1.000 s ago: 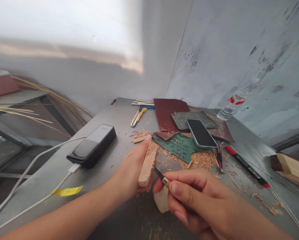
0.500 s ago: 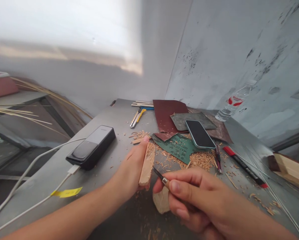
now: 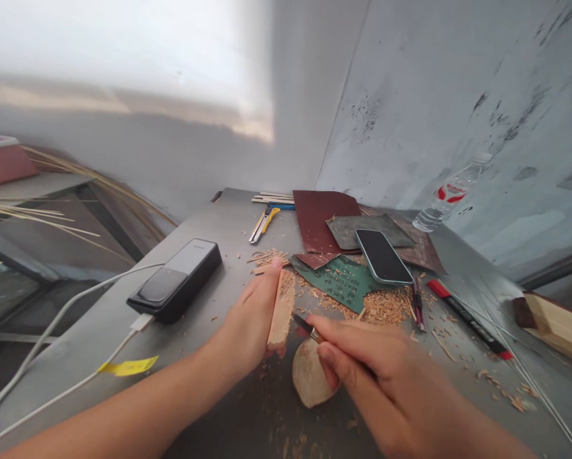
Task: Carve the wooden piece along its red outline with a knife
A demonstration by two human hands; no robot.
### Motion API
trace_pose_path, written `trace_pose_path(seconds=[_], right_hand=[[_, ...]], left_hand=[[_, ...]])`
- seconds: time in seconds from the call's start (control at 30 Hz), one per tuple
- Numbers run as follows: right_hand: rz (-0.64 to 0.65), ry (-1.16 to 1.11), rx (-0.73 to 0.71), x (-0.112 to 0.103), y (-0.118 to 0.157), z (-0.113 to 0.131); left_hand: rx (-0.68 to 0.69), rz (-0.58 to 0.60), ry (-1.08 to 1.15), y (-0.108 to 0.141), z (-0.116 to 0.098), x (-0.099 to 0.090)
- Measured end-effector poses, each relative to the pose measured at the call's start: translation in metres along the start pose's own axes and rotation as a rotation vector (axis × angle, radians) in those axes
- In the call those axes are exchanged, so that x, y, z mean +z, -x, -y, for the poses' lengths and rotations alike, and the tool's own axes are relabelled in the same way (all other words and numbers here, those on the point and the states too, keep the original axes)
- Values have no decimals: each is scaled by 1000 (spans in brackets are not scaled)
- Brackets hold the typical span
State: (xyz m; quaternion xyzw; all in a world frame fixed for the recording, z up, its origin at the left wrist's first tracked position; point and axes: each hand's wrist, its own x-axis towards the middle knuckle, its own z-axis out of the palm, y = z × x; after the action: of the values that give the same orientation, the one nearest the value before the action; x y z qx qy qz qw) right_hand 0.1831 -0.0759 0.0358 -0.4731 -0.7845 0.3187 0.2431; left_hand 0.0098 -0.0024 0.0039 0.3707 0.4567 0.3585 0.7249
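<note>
My left hand (image 3: pixel 255 312) is closed round a small block of wood (image 3: pixel 282 309), its thumb along the top and its long face turned to the right. In my right hand (image 3: pixel 381 376) is a carving knife (image 3: pixel 306 326) with a short dark blade and a metal collar; my fingers hide most of its handle. The blade tip lies close to the block's right face; whether it touches, I cannot tell. Below the blade, partly behind my right fingers, is a pale rounded piece (image 3: pixel 309 382), perhaps wood.
Wood shavings (image 3: pixel 386 306) surround green sandpaper (image 3: pixel 338 284) and a phone (image 3: pixel 383 256). Further back lie a utility knife (image 3: pixel 264 223) and brown sandpaper (image 3: pixel 319 220). A power bank (image 3: pixel 176 280) with white cables sits left; a marker (image 3: pixel 467 317) and a bottle (image 3: pixel 446 197) are right.
My right hand has turned over, its thumb and fingers shifting along the knife. More of the pale rounded piece shows. The block in my left hand has moved slightly up and left.
</note>
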Motion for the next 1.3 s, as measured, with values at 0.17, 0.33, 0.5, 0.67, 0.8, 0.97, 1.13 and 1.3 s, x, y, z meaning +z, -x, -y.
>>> trace_pose_path(seconds=[0.17, 0.33, 0.5, 0.67, 0.8, 0.97, 1.13, 1.3], right_hand=[[346, -1020, 605, -12, -10, 9], [376, -1207, 625, -15, -11, 5], [366, -1176, 651, -12, -11, 8], [102, -257, 170, -5, -7, 6], [-104, 314, -182, 4, -1, -8], [-61, 181, -116, 3, -1, -3], [299, -723, 491, -9, -7, 12], [414, -1068, 573, -11, -8, 7]], left_hand=[[73, 5, -70, -1, 6, -4], [99, 3, -73, 2, 4, -3], [152, -5, -52, 1, 0, 0], [98, -22, -16, 2, -2, 1], [66, 0, -15, 2, -4, 0], [123, 8, -17, 0, -1, -4], [117, 62, -13, 3, 0, -2], [143, 107, 34, 5, -1, -5]])
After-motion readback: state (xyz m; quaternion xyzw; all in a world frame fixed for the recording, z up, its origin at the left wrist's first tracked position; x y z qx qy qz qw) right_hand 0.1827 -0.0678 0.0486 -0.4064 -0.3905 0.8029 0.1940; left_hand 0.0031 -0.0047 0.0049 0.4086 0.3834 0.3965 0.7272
